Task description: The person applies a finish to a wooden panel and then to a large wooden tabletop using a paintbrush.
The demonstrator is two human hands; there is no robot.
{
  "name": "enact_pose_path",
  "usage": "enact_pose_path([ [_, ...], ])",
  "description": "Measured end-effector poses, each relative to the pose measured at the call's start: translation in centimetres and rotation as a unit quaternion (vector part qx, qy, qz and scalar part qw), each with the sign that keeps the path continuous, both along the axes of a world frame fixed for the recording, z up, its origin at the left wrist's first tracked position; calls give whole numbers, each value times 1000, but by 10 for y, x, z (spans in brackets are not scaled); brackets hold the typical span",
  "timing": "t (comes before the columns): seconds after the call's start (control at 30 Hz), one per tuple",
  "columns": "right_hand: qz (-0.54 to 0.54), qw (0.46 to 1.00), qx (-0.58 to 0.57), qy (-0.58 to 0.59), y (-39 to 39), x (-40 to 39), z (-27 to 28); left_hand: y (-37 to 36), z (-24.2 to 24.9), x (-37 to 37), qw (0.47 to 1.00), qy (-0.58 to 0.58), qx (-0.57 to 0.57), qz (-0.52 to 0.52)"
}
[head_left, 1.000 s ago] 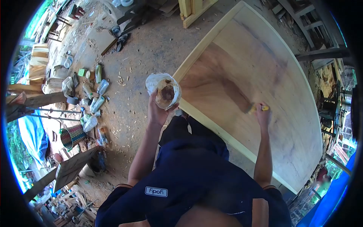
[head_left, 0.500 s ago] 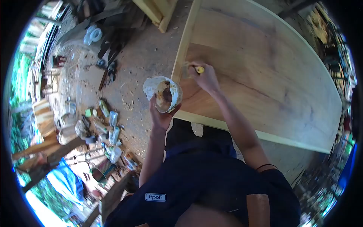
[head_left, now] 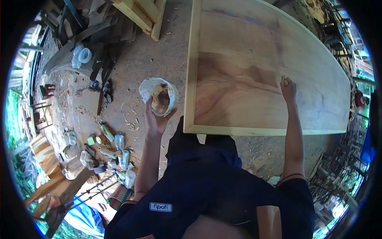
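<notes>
My left hand (head_left: 156, 119) holds up a small white container (head_left: 159, 95) with brown liquid inside, over the dirt floor left of the panel. My right hand (head_left: 288, 89) is stretched out on a large framed wooden panel (head_left: 254, 67) and grips a yellow-handled brush (head_left: 284, 81), whose bristles are mostly hidden by my fingers. The near left part of the panel is darker and wet-looking; the far and right parts are pale.
Plastic bottles and cans (head_left: 113, 149) lie scattered on the dirt floor at the left, with sandals (head_left: 105, 87) farther off. Timber pieces (head_left: 139, 14) lie at the top. Wooden furniture frames (head_left: 338, 24) stand at the right. A woven basket (head_left: 119, 197) sits near my left side.
My right hand has swept the brush from the panel's near left edge across to the right. The view has turned; the left hand still holds the container.
</notes>
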State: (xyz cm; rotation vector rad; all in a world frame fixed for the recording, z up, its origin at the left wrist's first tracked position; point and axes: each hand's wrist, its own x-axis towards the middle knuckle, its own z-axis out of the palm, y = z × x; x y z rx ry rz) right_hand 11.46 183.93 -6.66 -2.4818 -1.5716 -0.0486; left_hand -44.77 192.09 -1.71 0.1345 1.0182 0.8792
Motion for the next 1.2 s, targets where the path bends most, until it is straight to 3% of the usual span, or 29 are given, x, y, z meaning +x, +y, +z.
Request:
enact_pose_path([
  [0.1,43,989,77,120,30,-70,3,7,1,-2,1000,-13,4,-14],
  [0.13,69,987,106,101,42,-90,-17,7,2,1,1000,-13,6,-16],
  [0.17,27,987,35,157,58,-143,17,7,3,3,1000,-9,2,-16],
  [0.23,64,954,57,288,83,-213,36,10,9,7,1000,2,3,-25],
  [0.33,129,916,123,361,118,-282,44,11,16,24,999,3,4,-35],
  [0.43,145,893,155,397,140,-286,29,12,18,42,999,-3,-25,-40],
  [0.5,43,830,64,553,148,-263,32,15,22,53,999,2,-12,-49],
  [0.57,32,801,106,589,150,-204,-23,16,22,62,998,-7,-8,-63],
  [0.6,-21,811,68,580,138,-172,0,16,21,66,997,-20,-4,-71],
  [0.67,-58,840,100,530,112,-97,-13,18,18,71,997,-23,2,-78],
  [0.73,-107,914,90,380,90,-28,-15,20,18,75,996,-24,7,-82],
  [0.8,-164,941,83,284,72,9,1,22,20,76,995,-39,24,-85],
  [0.87,-56,986,140,66,65,27,5,24,19,78,996,-9,23,-82],
  [1.0,-40,993,92,55,79,-3,-18,30,16,72,994,80,32,-69],
  [1.1,61,996,5,68,118,-119,-3,43,5,59,991,101,49,-71],
  [1.2,132,987,7,92,152,-220,-1,61,-8,44,985,160,27,-62],
])
